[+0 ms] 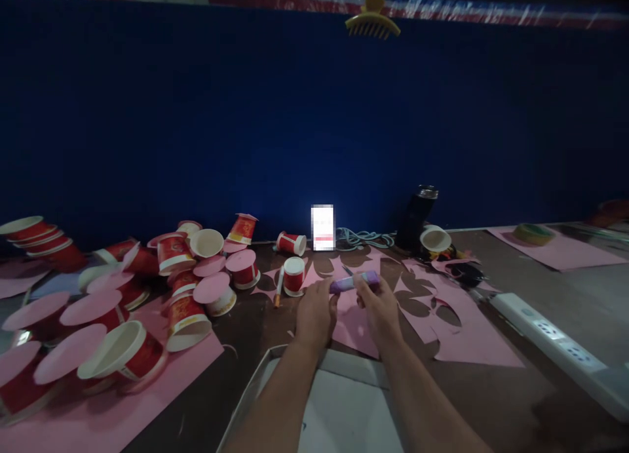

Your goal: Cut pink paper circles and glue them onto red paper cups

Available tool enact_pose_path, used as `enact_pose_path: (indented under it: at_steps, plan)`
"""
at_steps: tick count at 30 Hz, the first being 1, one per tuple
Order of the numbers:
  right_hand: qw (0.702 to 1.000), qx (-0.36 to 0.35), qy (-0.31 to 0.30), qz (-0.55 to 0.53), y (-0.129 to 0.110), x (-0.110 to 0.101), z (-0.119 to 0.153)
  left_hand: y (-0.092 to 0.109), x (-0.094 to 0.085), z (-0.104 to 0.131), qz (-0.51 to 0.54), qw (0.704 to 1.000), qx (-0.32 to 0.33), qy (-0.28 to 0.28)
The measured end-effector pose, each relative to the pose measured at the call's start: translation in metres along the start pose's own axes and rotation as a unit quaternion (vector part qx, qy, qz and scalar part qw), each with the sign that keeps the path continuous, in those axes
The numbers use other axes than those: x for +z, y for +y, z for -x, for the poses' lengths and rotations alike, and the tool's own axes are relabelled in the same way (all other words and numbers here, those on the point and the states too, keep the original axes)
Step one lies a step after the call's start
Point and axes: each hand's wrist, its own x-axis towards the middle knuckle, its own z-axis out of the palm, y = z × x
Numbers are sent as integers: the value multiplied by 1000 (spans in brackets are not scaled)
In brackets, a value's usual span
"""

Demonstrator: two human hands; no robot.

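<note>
Both my hands are at a small purple tube-like object (354, 281) above the pink paper in the middle. My left hand (317, 312) has its fingers closed on the left end. With a pinch near the right end, my right hand (378, 302) grips the same object. Just left of my left hand, a red paper cup (294, 276) stands with a white round face on top. Beside that cup lies a thin white and orange stick (279, 287). Cut pink paper (356, 328) lies under and behind my hands.
Many red cups, several with pink discs (91, 307), crowd the left. An open box (344, 400) lies beneath my forearms. A lit screen (323, 227), cable (366, 238) and black bottle (417, 217) stand behind; a power strip (550, 341) lies right.
</note>
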Motion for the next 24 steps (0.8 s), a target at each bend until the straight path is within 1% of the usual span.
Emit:
enact_pose_path:
  at_steps: [2,5,8,11,13,15,17,20,22,24]
  plan:
    - [998,32,4,-47,3,-1,-4,6,1,2,4,1000,15,-18]
    - [997,59,2,-40,9,-2,-7,14,1,5,16,998,32,-43]
    - [997,68,-1,-27,16,-3,-8,18,1,6,14,998,13,-54]
    - [998,52,-4,-27,21,-3,-8,23,-1,6,-33,995,-31,-93]
    - [999,39,20,-19,22,-2,-8,29,-3,8,-71,988,-37,-129]
    - [997,48,57,-7,20,0,-7,36,-5,9,-97,984,-19,-148]
    - [993,88,78,-10,16,3,-6,42,-7,10,-114,983,-3,-147]
    - [985,146,84,-48,11,8,-6,47,-9,10,-130,982,9,-139]
    - [981,160,85,-76,11,7,-9,50,-11,10,-137,982,16,-133]
    - [978,158,84,-105,14,1,-18,53,-13,13,-134,982,28,-130]
